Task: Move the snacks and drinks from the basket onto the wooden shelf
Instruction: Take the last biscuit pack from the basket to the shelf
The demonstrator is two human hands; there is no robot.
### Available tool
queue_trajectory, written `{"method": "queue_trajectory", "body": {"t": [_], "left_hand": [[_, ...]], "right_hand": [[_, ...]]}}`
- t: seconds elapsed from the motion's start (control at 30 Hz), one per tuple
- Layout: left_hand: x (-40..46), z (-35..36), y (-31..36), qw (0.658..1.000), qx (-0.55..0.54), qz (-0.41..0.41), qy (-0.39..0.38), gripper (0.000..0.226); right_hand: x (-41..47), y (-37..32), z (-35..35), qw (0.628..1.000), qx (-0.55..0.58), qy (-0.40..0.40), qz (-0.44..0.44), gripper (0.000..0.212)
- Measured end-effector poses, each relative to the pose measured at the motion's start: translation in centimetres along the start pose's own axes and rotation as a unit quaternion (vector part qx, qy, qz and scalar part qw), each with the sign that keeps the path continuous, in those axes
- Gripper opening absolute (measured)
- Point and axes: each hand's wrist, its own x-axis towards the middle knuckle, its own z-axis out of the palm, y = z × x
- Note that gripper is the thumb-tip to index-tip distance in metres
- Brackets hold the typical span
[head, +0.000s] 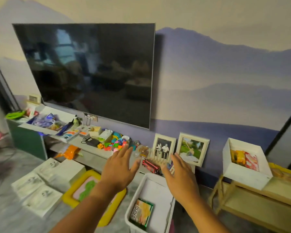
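A white basket stands on the floor at the bottom centre. Inside it lies a green and yellow snack packet. My left hand hovers above and left of the basket, fingers spread, holding nothing. My right hand is stretched out over the basket's far right corner, also empty with fingers apart. The wooden shelf stands to the right against the wall. On its top sits a white box with yellow and red snack packets in it.
A low grey TV bench runs behind the basket, crowded with colourful toys, a red toy bus and two photo frames. A large dark TV hangs above. White boxes and a yellow tray lie on the floor at left.
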Motion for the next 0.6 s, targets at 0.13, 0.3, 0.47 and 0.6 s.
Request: {"method": "queue_trajectory", "body": {"t": [0.13, 0.3, 0.47, 0.6], "left_hand": [[-1.9, 0.9, -2.6, 0.999, 0.0, 0.013, -0.034, 0.08], [-1.6, 4.1, -5.9, 0.995, -0.033, 0.022, -0.088, 0.078], [0.9, 9.1, -10.4, 0.986, -0.043, 0.04, -0.153, 0.068], [3.1, 15.8, -12.7, 0.971, -0.013, 0.081, -0.225, 0.067]], "right_hand": [[-3.1, -0.8, 3.3, 0.999, -0.01, -0.012, 0.034, 0.069], [-4.1, -0.7, 8.3, 0.996, -0.015, -0.017, 0.09, 0.068], [-2.2, 0.4, 14.6, 0.979, 0.016, -0.038, 0.2, 0.071], [-0.4, 3.3, 20.7, 0.966, 0.024, -0.056, 0.25, 0.068]]}}
